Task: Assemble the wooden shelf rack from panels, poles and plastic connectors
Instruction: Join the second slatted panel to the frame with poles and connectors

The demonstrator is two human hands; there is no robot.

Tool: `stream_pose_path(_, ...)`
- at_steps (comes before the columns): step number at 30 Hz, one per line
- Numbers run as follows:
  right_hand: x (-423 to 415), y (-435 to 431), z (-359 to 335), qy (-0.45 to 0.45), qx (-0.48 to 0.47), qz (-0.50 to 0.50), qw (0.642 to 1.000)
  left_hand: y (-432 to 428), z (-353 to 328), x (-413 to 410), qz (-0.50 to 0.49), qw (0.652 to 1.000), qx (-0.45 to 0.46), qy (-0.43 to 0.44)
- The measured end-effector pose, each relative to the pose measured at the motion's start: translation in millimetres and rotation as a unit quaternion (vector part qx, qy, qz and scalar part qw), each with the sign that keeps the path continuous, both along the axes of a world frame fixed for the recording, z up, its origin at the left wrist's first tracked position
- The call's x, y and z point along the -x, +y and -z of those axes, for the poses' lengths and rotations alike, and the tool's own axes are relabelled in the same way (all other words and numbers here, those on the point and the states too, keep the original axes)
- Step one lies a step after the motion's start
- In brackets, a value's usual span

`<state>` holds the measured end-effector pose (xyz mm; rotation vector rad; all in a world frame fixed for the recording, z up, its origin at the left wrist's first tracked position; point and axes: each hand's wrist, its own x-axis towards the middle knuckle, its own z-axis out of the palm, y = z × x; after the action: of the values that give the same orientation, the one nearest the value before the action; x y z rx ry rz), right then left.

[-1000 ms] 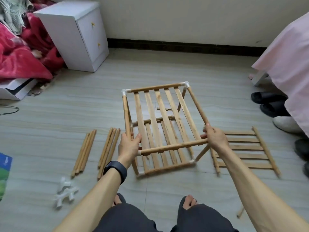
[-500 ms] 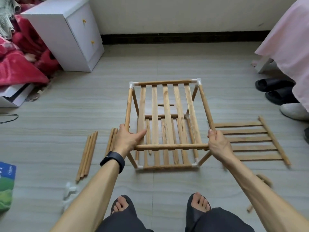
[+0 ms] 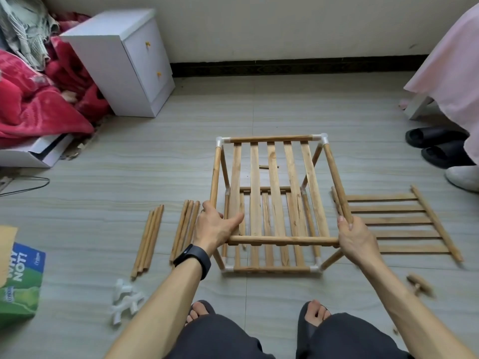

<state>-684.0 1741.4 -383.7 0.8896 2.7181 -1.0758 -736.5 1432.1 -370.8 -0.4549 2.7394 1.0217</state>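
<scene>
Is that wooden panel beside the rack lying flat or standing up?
Lying flat. The spare panel rests on the floor right of the rack, its slats all seen from above.

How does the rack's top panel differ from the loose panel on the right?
The top panel stands raised on poles; the loose panel lies flat on the floor. The left hand and right hand grip the top panel; no hand holds the loose panel. Both have light wooden slats.
</scene>
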Motion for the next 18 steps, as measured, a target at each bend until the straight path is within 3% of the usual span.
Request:
stream_pose_path(4,-6,-11,-11,0.041,-0.16,-0.012,0.986,-9,3,3,0.015,0.996,-0.089,0.011)
stream_pose_path(8,-4,-46,-19,0.152,-0.257,-0.152,0.942,-45,22,-11,-0.056,0.973,-0.222,0.034)
stream_pose_path(12,17,-108,-23,0.178,-0.25,-0.316,0.898,-98,61,-48,-0.172,0.966,-0.191,0.015)
stream_pose_path(18,61,-225,-21,0.132,-0.25,-0.522,0.805,-190,114,-127,-0.246,0.954,-0.047,-0.163)
